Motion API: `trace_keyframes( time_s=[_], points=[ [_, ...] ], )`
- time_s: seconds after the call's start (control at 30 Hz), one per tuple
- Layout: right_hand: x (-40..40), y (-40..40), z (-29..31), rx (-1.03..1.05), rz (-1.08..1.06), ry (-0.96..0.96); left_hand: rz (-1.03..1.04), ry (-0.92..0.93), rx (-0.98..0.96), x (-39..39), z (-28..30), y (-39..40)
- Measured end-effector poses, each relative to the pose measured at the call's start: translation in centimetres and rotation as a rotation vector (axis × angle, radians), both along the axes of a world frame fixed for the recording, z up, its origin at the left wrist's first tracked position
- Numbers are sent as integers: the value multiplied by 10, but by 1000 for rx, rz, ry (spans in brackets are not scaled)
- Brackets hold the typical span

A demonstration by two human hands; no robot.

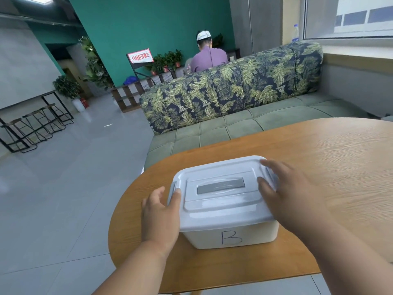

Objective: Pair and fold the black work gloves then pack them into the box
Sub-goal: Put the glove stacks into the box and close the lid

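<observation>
Grey floor tiles, a teal wall and a leaf-print sofa [231,92] lie beyond the round wooden table [319,167]. Near the tabletop's left edge stands the white box [225,222], lid on, a "B" on its near wall. The left hand [161,218] presses the box's left end, fingers spread over the lid's rim; the right hand [291,192] lies on the lid's right end, fingers apart over the latch. No gloves show. A seated person [207,57] faces away behind the sofa.

White box [225,209], grey handle [220,185], wood-grain table [340,167], green leaf-print sofa [234,92].
</observation>
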State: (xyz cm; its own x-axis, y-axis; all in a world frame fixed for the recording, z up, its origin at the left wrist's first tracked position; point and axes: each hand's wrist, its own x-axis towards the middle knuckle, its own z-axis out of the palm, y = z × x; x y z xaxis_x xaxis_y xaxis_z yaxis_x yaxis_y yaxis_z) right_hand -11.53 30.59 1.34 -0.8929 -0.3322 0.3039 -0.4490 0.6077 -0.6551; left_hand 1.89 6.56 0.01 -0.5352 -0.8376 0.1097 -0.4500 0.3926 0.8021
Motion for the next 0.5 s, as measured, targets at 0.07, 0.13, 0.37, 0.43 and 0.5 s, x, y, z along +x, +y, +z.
trace_keyframes(
  time_s=[0.07, 0.13, 0.37, 0.43, 0.5],
  points=[
    [11, 5, 4, 169, 114, -17, -116, -61, -215, 15, 4, 7],
    [18, 6, 3, 341, 222, -45, -295, -183, -359, 28, 2, 16],
    [14, -10, -14, 481, 200, 34, -403, -335, -358, 27, -16, 14],
    [13, -12, -17, 501, 175, 68, -406, -356, -395, 23, -16, 11],
    [14, -15, -17, 521, 161, 62, -414, -369, -418, 21, -16, 8]
  ],
)
